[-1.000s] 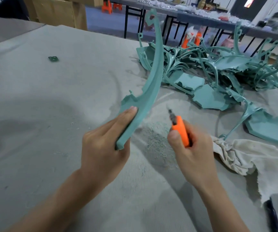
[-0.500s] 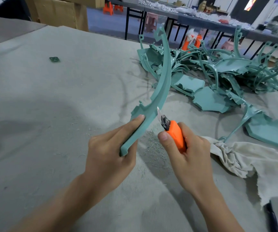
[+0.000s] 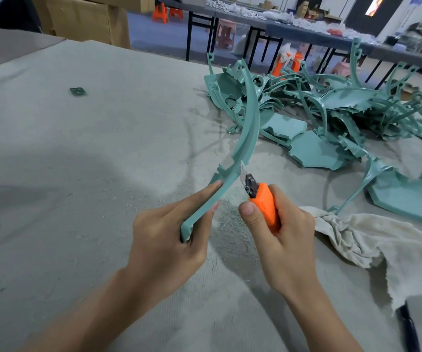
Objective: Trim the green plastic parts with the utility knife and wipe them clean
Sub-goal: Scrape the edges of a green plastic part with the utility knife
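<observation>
Green curved plastic strip [image 3: 249, 128], left hand [image 3: 169, 240] | orange knife [image 3: 265, 207], right hand [image 3: 286, 240]

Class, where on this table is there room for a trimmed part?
Free: the grey stretch left of the left hand, up to the green scrap. Crowded: the right, with the pile of green parts and the rag.
</observation>
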A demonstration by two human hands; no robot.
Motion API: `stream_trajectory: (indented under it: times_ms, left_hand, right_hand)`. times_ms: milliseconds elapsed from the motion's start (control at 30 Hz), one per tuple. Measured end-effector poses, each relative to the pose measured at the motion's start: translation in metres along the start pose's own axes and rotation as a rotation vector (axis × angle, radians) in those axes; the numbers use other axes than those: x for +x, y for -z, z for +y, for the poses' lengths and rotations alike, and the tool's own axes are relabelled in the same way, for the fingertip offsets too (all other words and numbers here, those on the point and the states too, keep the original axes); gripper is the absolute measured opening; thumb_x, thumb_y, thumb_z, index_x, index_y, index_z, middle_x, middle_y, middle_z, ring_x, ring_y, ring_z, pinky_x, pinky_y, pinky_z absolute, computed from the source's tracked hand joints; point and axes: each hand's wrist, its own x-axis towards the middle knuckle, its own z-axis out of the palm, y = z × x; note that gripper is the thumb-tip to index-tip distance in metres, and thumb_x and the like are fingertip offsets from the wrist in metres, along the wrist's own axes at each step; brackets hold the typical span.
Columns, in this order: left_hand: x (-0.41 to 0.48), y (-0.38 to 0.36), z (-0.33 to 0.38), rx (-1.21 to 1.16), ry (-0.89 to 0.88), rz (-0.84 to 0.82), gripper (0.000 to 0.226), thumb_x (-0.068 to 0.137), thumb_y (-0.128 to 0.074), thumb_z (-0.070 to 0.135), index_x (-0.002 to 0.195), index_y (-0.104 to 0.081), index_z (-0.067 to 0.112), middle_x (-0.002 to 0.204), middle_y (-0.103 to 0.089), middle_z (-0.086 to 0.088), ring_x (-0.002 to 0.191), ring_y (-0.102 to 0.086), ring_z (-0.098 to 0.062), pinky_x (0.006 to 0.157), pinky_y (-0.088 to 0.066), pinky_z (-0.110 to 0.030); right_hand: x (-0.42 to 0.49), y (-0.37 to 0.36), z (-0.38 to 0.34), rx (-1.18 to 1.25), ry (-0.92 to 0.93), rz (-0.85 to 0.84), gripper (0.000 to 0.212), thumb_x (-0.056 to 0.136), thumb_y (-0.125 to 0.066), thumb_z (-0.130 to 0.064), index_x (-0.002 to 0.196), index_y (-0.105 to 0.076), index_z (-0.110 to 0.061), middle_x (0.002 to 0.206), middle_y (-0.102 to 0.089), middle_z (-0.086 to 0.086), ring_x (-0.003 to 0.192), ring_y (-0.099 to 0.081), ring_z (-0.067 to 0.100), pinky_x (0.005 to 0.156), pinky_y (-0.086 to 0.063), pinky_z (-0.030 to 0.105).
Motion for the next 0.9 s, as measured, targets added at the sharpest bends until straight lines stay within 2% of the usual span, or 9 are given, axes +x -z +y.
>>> stream_trajectory:
  times_ms: [167,400,567,667,733,833,900]
  left_hand:
    - [0.0014,0.0006,0.0027,-0.012,0.049,-0.027,0.019,0.089,-0.055,0.024,0.108,-0.062,0.024,0.056,-0.065,0.008,0.065,-0.054,-0.012,0.059,-0.033,0.0]
    - [0.0015,0.0007,0.0023,-0.03,0.054,-0.016,0.019,0.09,-0.057,0.022,0.108,-0.062,0.024,0.052,-0.061,0.006,0.06,-0.052,-0.014,0.056,-0.035,-0.007]
    - [-0.0003,0.0007,0.0008,-0.02,0.035,-0.024,0.019,0.091,-0.056,0.022,0.109,-0.063,0.021,0.055,-0.064,0.006,0.063,-0.052,-0.015,0.058,-0.035,-0.005]
    - [0.0004,-0.0002,0.0,-0.012,-0.001,-0.023,0.02,0.09,-0.057,0.02,0.109,-0.061,0.019,0.06,-0.063,0.013,0.063,-0.051,-0.016,0.058,-0.034,-0.004]
    - [0.0013,-0.0005,-0.0003,-0.009,-0.021,-0.031,0.019,0.091,-0.056,0.021,0.11,-0.062,0.018,0.069,-0.054,0.023,0.063,-0.051,-0.014,0.059,-0.033,-0.001]
    - [0.003,-0.0003,-0.0014,0.005,-0.021,-0.053,0.022,0.094,-0.053,0.024,0.108,-0.067,0.014,0.081,-0.05,0.025,0.066,-0.052,-0.011,0.063,-0.032,0.003]
    - [0.0016,0.0005,-0.0012,0.015,-0.043,-0.049,0.02,0.091,-0.057,0.021,0.107,-0.066,0.013,0.076,-0.051,0.024,0.064,-0.051,-0.012,0.062,-0.032,0.002]
  right_hand:
    - [0.001,0.0006,-0.0001,-0.025,-0.023,0.02,0.06,0.087,-0.043,-0.077,0.066,-0.035,-0.022,0.051,-0.03,-0.008,0.046,-0.032,0.013,0.046,-0.031,0.036]
    - [0.0014,0.0026,-0.0052,-0.08,0.06,0.012,0.05,0.089,-0.042,-0.075,0.066,-0.028,-0.033,0.049,-0.025,-0.011,0.044,-0.032,0.01,0.048,-0.026,0.023]
    - [0.0031,0.0021,-0.0036,-0.051,0.03,0.021,0.058,0.088,-0.042,-0.076,0.064,-0.031,-0.025,0.05,-0.025,-0.01,0.044,-0.03,0.011,0.047,-0.026,0.025]
    - [0.0038,0.0019,-0.0011,-0.024,0.003,0.008,0.064,0.087,-0.043,-0.077,0.064,-0.035,-0.018,0.049,-0.028,-0.006,0.044,-0.031,0.012,0.046,-0.028,0.031]
    - [0.0032,0.0024,-0.0005,-0.022,-0.011,0.007,0.065,0.086,-0.043,-0.077,0.064,-0.036,-0.017,0.049,-0.031,-0.002,0.044,-0.033,0.013,0.046,-0.03,0.033]
    - [0.0023,0.0016,-0.0019,-0.061,-0.012,0.02,0.061,0.087,-0.044,-0.077,0.063,-0.033,-0.022,0.049,-0.028,-0.006,0.044,-0.032,0.012,0.046,-0.028,0.03]
    - [0.004,0.0013,-0.0001,-0.063,-0.032,0.04,0.058,0.087,-0.045,-0.075,0.063,-0.036,-0.023,0.048,-0.03,-0.006,0.043,-0.034,0.01,0.045,-0.028,0.026]
